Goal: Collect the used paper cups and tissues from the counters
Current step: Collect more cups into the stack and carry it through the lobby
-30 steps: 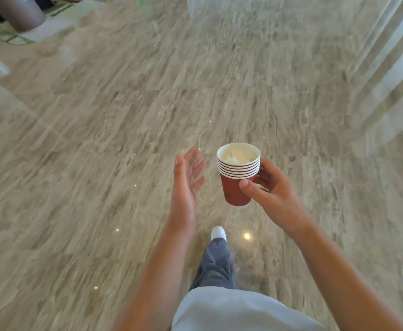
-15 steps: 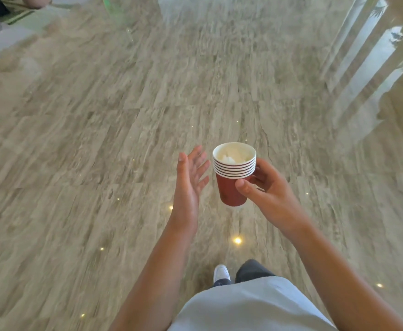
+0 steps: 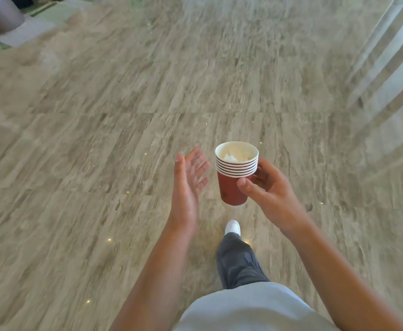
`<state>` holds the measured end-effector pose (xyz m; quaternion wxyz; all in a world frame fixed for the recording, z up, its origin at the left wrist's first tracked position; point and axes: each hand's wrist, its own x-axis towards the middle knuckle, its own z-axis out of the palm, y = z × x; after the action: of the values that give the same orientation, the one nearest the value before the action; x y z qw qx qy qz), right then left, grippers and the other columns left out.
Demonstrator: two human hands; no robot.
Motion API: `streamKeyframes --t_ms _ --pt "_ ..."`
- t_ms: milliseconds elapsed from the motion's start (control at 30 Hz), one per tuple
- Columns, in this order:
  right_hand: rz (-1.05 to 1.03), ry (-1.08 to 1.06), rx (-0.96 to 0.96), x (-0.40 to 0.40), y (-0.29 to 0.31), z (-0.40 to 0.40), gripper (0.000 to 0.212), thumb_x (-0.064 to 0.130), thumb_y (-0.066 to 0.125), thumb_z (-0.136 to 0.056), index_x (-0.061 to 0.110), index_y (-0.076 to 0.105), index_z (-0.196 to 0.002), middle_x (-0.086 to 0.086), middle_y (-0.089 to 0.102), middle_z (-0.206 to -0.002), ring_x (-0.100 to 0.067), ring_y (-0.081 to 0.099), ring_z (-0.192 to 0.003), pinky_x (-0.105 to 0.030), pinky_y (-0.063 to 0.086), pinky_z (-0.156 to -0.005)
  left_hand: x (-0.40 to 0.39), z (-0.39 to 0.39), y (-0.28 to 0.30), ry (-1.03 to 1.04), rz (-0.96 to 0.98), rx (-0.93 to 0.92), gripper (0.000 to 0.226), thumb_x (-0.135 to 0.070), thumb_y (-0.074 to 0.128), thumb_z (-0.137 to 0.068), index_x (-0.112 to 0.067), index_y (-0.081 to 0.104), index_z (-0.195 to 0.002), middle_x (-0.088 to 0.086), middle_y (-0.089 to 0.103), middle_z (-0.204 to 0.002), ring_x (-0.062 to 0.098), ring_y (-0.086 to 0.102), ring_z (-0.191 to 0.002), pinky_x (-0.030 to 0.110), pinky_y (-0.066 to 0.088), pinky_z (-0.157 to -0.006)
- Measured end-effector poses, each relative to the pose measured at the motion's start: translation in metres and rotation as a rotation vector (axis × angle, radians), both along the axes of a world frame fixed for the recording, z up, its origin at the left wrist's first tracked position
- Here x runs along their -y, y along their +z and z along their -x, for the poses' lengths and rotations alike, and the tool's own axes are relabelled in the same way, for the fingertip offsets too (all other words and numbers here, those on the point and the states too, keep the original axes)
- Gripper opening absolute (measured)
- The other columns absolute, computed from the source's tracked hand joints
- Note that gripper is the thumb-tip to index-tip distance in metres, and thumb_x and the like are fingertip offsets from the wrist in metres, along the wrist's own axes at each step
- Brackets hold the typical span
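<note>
A stack of several nested red paper cups with white rims is upright in the air over the floor. My right hand grips the stack from the right, thumb across its front. White crumpled tissue lies inside the top cup. My left hand hovers just left of the stack with straight, spread fingers, holding nothing and not touching the cups.
Polished beige stone floor spreads all around, blurred by motion. My leg in grey trousers and a white shoe steps forward below the cups. A patterned rug and part of a seated person show at top left. Pale vertical panels stand at right.
The floor view has shifted as I walk; my foot has swung forward again. Both hands and the cup stack keep the same pose.
</note>
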<state>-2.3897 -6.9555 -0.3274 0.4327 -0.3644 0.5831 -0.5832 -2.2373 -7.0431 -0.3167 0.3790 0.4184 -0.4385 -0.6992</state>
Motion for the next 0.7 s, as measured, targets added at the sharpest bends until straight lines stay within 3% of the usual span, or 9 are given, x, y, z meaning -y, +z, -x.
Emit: streamKeyframes --t_ms 100,433,600,700 --pt "0.009 0.047 0.010 0.058 0.003 0.025 0.049 0.036 0.076 -0.080 0.025 0.063 -0.126 -0.003 0.074 -0.119 -0.023 0.069 -0.114 -0.040 0.053 -0.099 0.050 0.021 0.005 0.044 0.002 0.013 0.077 -0.069 0.027 -0.088 -0.026 0.053 -0.146 -0.002 0.058 -0.147 0.008 0.057 -0.132 0.045 0.036 -0.119" --pt "0.060 0.127 -0.016 0.214 0.022 0.103 0.050 0.025 0.074 -0.086 0.011 0.060 -0.132 -0.015 0.070 -0.123 -0.035 0.066 -0.116 -0.055 0.049 -0.107 0.184 0.105 0.025 0.091 0.078 -0.019 0.077 -0.069 0.027 -0.092 -0.023 0.051 -0.148 -0.003 0.059 -0.147 0.011 0.055 -0.136 0.050 0.034 -0.121" --pt "0.072 0.133 0.007 0.258 0.025 0.129 0.048 0.035 0.076 -0.081 0.024 0.064 -0.126 -0.007 0.073 -0.119 -0.028 0.068 -0.113 -0.044 0.054 -0.101 0.232 0.131 0.033 0.087 0.105 -0.008 0.074 -0.069 0.026 -0.093 -0.027 0.051 -0.148 -0.004 0.059 -0.147 0.009 0.055 -0.135 0.050 0.034 -0.121" --pt "0.060 0.112 0.005 0.288 0.019 0.147 0.047 0.032 0.076 -0.081 0.026 0.063 -0.126 -0.005 0.073 -0.120 -0.023 0.069 -0.113 -0.041 0.054 -0.101 0.266 0.146 0.029 0.073 0.105 -0.002 0.075 -0.071 0.026 -0.092 -0.028 0.050 -0.149 -0.004 0.058 -0.148 0.009 0.055 -0.136 0.049 0.035 -0.121"
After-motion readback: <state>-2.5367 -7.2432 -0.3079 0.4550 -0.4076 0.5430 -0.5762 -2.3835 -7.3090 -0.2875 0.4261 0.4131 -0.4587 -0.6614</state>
